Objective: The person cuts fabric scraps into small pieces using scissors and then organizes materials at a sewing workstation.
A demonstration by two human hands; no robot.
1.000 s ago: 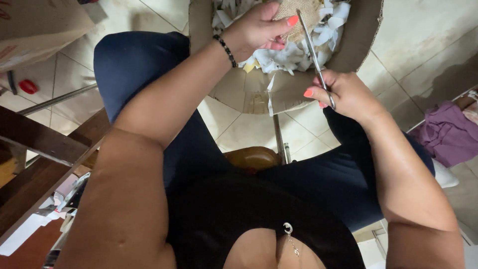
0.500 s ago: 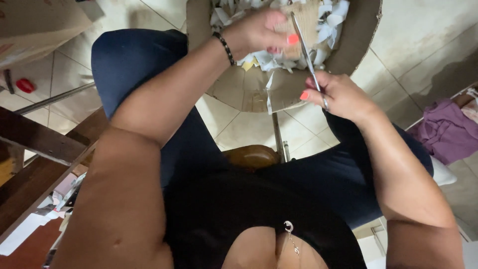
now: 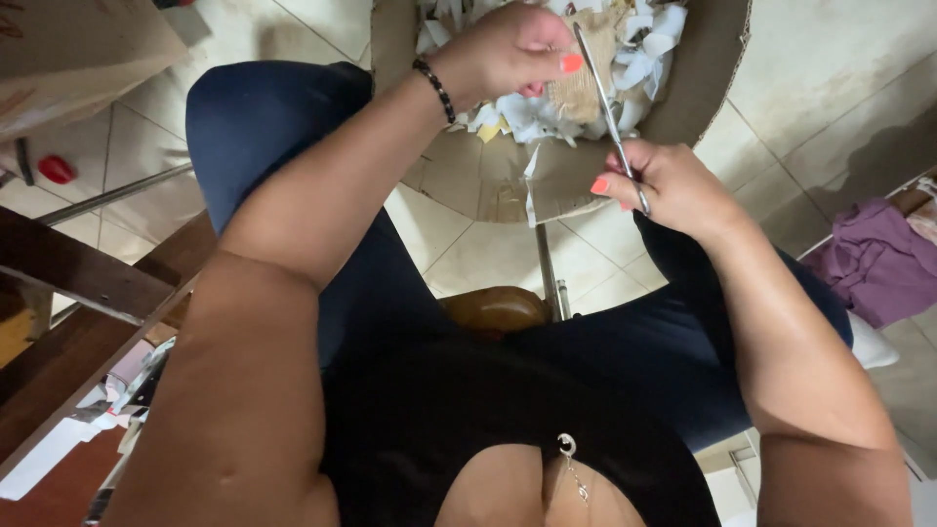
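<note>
I sit with a cardboard box (image 3: pixel 703 88) on the floor between my knees; it holds several white paper scraps (image 3: pixel 644 44). My left hand (image 3: pixel 508 49), with a dark bead bracelet on the wrist, grips a tan piece of burlap-like fabric (image 3: pixel 578 93) over the box. My right hand (image 3: pixel 664 185) holds metal scissors (image 3: pixel 607 102), blades pointing up toward the fabric next to my left hand's fingers. Whether the blades touch the fabric I cannot tell.
A purple cloth (image 3: pixel 874 263) lies on the tiled floor (image 3: pixel 830 78) at right. A wooden table edge (image 3: pixel 78 283) and a metal rod (image 3: pixel 112 195) stand at left, with a small red object (image 3: pixel 57 169) and a cardboard box (image 3: pixel 78 49) beyond.
My left hand with the fabric has shifted slightly up and right. The scissors have tilted and moved closer to the fabric. My view has drifted a little.
</note>
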